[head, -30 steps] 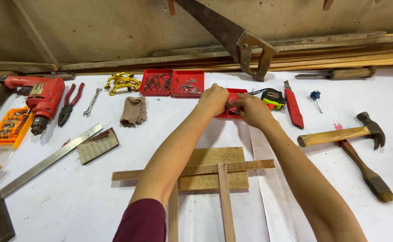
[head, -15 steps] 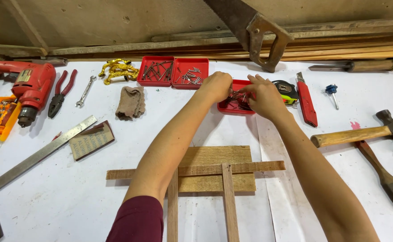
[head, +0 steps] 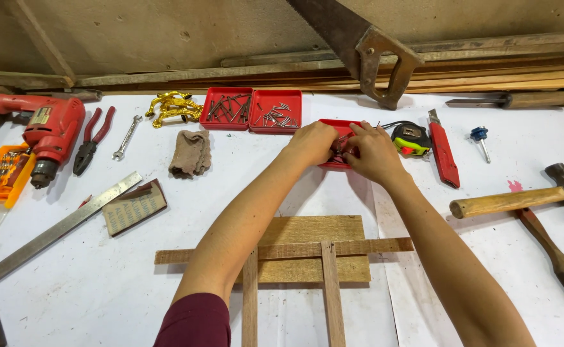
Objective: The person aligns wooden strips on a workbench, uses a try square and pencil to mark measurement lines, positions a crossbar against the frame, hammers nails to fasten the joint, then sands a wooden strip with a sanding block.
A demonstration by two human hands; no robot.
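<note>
A white surface (head: 89,283) carries everything, and a rusty handsaw (head: 359,45) leans against the wall behind it. Nearest the camera lies a wooden frame (head: 308,250) — a flat board crossed by one long slat, with two thin strips running down from it. To the far left rest a red electric drill (head: 51,132) and a long steel square (head: 54,234); to the far right a wooden-handled hammer (head: 519,199) lies across a second tool. Both forearms reach over the frame to a small red tray (head: 338,144) of nails, which sits at the middle of the surface, just beside a yellow tape measure (head: 410,138) and right of two more red trays (head: 253,109). The left hand (head: 313,142) is curled over the tray's left edge, fingers bent down into it; the right hand (head: 375,153) covers its right side, fingertips pinched among the nails — whether either grip actually holds a nail cannot be told. A red utility knife (head: 442,157) lies right of the tape measure
</note>
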